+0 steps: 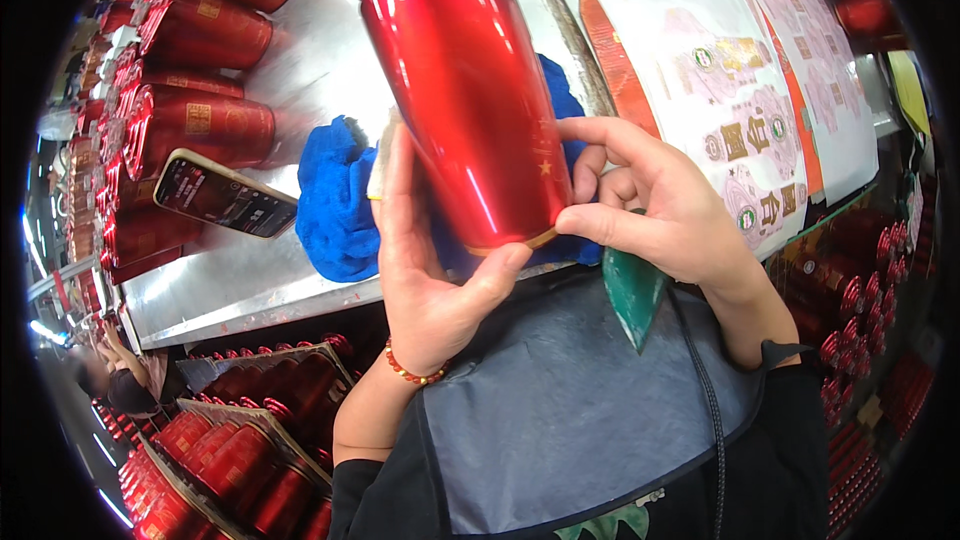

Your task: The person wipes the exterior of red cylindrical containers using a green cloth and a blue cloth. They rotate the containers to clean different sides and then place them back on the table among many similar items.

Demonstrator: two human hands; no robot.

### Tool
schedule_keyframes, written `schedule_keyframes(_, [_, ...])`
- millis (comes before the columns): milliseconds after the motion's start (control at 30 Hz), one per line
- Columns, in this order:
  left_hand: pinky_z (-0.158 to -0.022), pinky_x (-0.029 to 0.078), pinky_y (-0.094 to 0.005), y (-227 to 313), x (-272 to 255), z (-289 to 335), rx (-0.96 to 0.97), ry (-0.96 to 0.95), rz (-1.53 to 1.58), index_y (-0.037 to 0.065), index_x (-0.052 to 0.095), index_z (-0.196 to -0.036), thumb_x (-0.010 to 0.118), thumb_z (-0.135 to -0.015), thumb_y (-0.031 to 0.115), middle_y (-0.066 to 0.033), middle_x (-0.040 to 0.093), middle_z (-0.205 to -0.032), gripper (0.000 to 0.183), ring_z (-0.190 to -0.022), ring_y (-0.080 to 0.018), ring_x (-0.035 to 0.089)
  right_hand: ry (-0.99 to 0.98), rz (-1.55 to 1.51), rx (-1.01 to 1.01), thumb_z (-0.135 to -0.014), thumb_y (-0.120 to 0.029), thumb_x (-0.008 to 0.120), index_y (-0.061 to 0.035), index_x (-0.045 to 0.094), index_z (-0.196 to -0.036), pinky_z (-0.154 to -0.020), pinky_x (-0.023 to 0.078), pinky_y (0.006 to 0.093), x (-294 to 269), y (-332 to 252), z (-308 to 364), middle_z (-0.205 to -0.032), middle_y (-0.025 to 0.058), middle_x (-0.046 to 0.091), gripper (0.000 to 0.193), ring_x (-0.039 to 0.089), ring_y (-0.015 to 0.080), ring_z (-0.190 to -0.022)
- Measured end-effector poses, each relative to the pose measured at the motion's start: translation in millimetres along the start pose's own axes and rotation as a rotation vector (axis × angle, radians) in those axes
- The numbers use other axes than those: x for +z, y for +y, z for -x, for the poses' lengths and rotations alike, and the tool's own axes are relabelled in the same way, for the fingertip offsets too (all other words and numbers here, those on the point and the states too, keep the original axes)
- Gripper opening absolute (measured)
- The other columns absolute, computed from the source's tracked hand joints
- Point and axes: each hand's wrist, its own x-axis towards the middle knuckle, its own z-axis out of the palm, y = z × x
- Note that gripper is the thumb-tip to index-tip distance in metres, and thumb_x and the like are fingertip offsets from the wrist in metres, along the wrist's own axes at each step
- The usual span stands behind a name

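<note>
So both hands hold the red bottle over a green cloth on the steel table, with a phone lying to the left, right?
Not quite: the cloth under the red bottle is blue, not green, as the head view shows. Left hand and right hand do hold it over the steel table, the phone to the left.

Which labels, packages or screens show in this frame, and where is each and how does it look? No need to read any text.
Label sheets: stacked on the table at upper right, white and pink with round gold-and-green emblems, orange edge.
Phone: lying on the metal table at left, screen lit, dark, gold case.
Labelled bottles: lying in rows at upper left, red with gold square labels.
Held bottle: between left hand and right hand, glossy red, small gold star.
</note>
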Motion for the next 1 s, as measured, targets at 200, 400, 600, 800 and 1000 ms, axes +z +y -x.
schedule_keyframes(200, [-0.123,0.027,-0.0429,-8.3,-2.5,-1.2,0.137,-0.014,-0.268,-0.002,0.021,-0.162,0.090,-0.077,0.022,-0.0233,0.023,-0.166,0.113,-0.154,-0.0342,0.028,0.075,0.044,-0.019,-0.083,-0.005,0.084,0.0041,0.047,-0.147,-0.062,0.043,0.0162,6.9,-4.4,7.1,-0.097,0.0020,0.055,0.074,0.054,0.0018,-0.069])
schedule_keyframes(400, [-0.123,0.026,-0.0444,-7.3,-3.5,2.8,0.206,-0.003,-0.397,-0.003,0.019,-0.163,0.092,-0.076,0.027,-0.0249,0.021,-0.167,0.117,-0.153,-0.0383,0.027,0.131,0.158,-0.074,-0.079,-0.014,0.090,0.0047,0.049,-0.144,-0.060,0.044,0.0176,10.6,-0.4,4.6,-0.090,0.0022,0.055,0.078,0.053,0.0032,-0.066])
schedule_keyframes(600, [-0.102,0.051,-0.0417,-15.3,-14.8,22.8,0.634,0.080,-0.586,-0.003,0.065,-0.130,0.086,-0.079,0.014,-0.0212,0.066,-0.129,0.058,-0.120,-0.0359,0.064,0.132,0.220,-0.088,-0.080,-0.016,0.089,0.0056,0.048,-0.143,-0.059,0.044,0.0184,9.7,0.5,4.0,-0.088,0.0023,0.056,0.078,0.054,0.0040,-0.066])
schedule_keyframes(800, [-0.086,0.063,-0.0361,-12.3,-19.3,24.2,0.866,-0.006,-0.793,0.000,0.078,-0.107,0.082,-0.076,0.001,-0.0143,0.074,-0.108,0.031,-0.107,-0.0320,0.071,0.100,0.244,-0.077,-0.081,-0.023,0.090,0.0064,0.048,-0.141,-0.058,0.044,0.0195,10.2,-7.5,0.2,-0.086,0.0042,0.059,0.080,0.054,0.0054,-0.064])
schedule_keyframes(1000, [-0.083,0.063,-0.0358,-11.4,-18.0,20.3,0.943,-0.049,-0.816,0.001,0.079,-0.104,0.080,-0.074,-0.001,-0.0140,0.074,-0.110,0.029,-0.105,-0.0295,0.070,0.092,0.204,-0.079,-0.081,-0.026,0.091,0.0066,0.048,-0.141,-0.055,0.043,0.0203,7.8,-4.5,-0.7,-0.084,0.0041,0.059,0.081,0.056,0.0058,-0.062])
